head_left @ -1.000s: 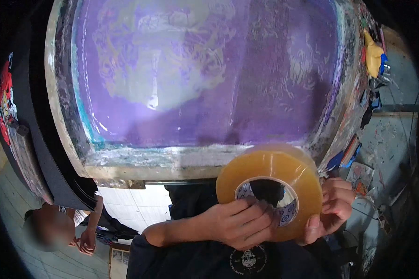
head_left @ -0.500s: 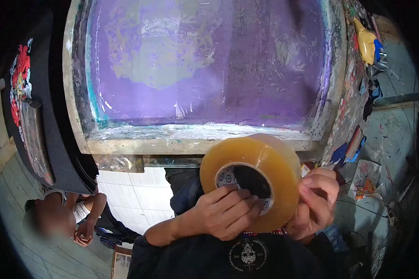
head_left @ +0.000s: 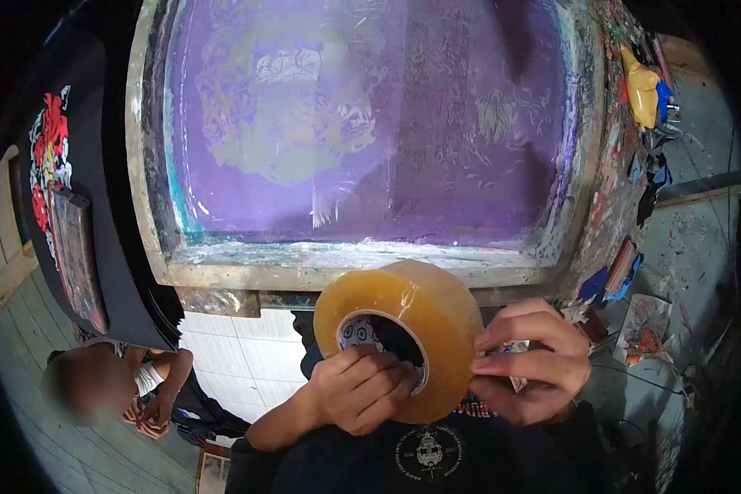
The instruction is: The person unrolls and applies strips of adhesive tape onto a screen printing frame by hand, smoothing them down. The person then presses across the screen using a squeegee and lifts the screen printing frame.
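Tape (head_left: 443,329) sits between the two hands, a little to the five o'clock side of six in the view, tilted so that its amber face and outer band both show.

At nine o'clock a black cloth (head_left: 99,173) with a red and white print hangs at the edge of the view, and a stained bar (head_left: 76,255) lies on it. Toward eight o'clock a co-worker's hands (head_left: 151,418) are close together, well apart from the tape. White tiles (head_left: 239,354) show between seven and eight.

At twelve o'clock lies a purple screen (head_left: 346,202); the tape overlaps the near edge of its frame (head_left: 247,277) in view, though whether they touch I cannot tell.

The left hand (head_left: 366,389) is at six o'clock, clamped on the tape, its fingers hooked into the core over the seven o'clock side. To its right, the right hand (head_left: 539,358) has thumb and fingertips at the tape's outer edge, at three o'clock of it; whether they pinch a loose end I cannot tell. A yellow pouch (head_left: 640,89) lies at two o'clock, well apart from both hands.
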{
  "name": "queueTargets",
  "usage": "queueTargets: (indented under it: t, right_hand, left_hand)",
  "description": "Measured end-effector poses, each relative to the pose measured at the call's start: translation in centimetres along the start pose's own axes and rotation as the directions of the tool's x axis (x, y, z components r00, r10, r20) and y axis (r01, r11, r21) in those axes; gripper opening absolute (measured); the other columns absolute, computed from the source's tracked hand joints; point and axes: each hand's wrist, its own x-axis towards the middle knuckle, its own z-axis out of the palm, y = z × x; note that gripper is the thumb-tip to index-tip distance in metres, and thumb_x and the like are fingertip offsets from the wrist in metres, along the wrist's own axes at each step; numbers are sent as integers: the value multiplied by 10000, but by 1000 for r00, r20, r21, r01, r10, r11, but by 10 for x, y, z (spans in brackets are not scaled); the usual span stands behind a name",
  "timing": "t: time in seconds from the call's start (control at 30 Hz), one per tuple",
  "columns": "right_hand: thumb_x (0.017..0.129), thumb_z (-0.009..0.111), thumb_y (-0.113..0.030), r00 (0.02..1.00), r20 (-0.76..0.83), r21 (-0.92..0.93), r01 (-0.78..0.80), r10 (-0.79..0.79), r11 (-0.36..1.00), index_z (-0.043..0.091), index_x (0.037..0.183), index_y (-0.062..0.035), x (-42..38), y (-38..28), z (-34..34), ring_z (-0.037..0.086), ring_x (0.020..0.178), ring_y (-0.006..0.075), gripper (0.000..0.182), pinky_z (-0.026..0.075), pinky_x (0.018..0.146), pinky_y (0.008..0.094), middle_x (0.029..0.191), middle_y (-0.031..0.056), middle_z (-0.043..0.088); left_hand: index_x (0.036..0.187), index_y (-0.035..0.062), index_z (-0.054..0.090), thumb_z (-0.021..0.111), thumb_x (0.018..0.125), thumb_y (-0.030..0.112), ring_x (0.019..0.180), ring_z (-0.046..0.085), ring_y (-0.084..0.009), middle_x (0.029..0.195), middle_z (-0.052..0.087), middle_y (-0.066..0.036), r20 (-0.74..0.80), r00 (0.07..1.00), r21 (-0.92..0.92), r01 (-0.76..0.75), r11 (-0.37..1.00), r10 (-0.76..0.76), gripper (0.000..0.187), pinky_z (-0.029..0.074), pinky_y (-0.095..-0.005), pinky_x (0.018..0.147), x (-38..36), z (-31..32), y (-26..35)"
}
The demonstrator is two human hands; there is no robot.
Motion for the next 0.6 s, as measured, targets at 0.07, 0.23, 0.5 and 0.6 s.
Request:
queueTargets:
  t: [0.07,0.23,0.5,0.6]
  right_hand:
    - [695,916,-122,993,-117,12,-19,20,1000,749,998,-46,0,0,10,670,895,259,354,543,751,321,1051,113,682]
    - [656,916,-181,912,-410,-113,-20,-29,993,692,910,-75,4,10,42,612,768,226,355,498,646,324,925,78,640]
    - [672,860,-197,799,-596,-158,-23,-77,987,692,891,-103,14,16,59,575,685,204,292,463,561,328,805,50,632]
    - [671,868,-211,763,-645,-114,-36,-46,993,690,895,-104,20,18,63,567,695,202,306,464,564,328,825,49,639]
  left_hand:
    - [1008,20,719,652,747,175,900,701,-191,994,721,-61,-12,1000,-25,-9,1000,9,311,559,-321,785,4,3,-3]
    - [1005,17,717,637,760,184,902,712,-202,996,725,-72,-24,1000,-98,-17,995,15,307,568,-320,778,16,8,-13]
    - [1010,14,734,623,771,194,898,728,-218,986,733,-92,4,999,-203,-40,978,42,319,579,-299,776,32,-6,-28]
    - [1005,19,739,636,785,195,903,729,-210,993,735,-86,10,999,-218,-28,976,31,300,578,-293,777,33,-7,-29]
